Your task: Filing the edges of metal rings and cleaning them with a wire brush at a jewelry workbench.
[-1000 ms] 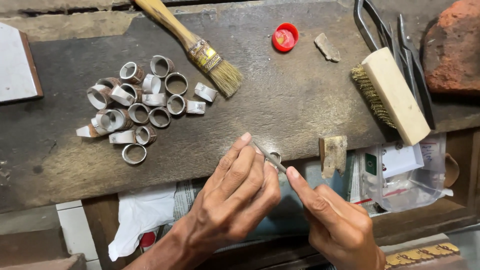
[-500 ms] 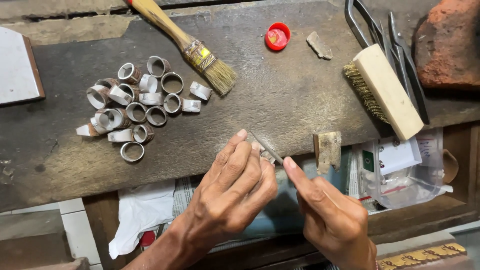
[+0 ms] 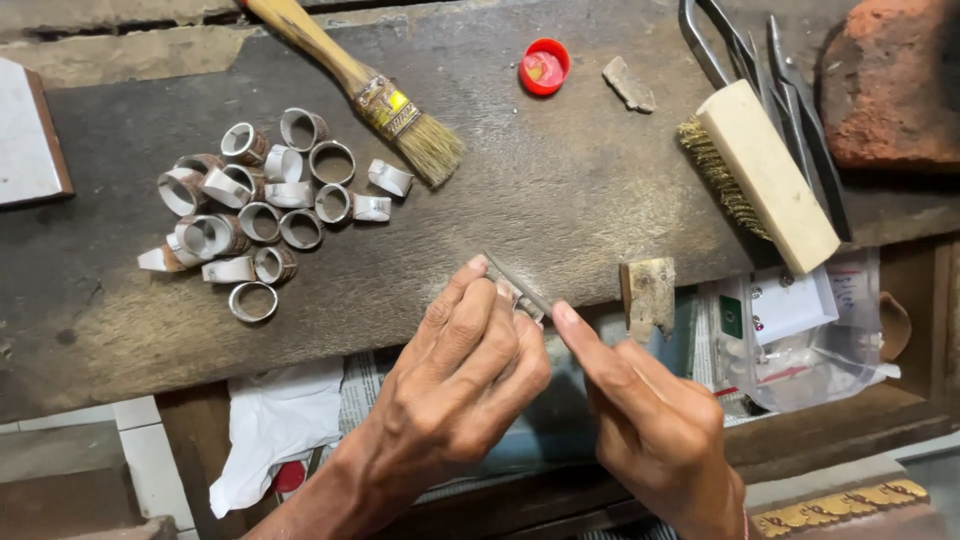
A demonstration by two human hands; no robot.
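Left hand (image 3: 455, 385) pinching small metal ring (image 3: 518, 298) at worktop (image 3: 560, 200) front edge; right hand (image 3: 650, 425) closed round thin file (image 3: 512, 284), slanting up-left across ring

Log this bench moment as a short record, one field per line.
Left hand: pinches a small metal ring at the bench edge
Right hand: forefinger on a thin file laid across that ring
Left of hands: pile of metal rings
Behind: paintbrush, red cap, wire brush
Surface: worn wooden bench
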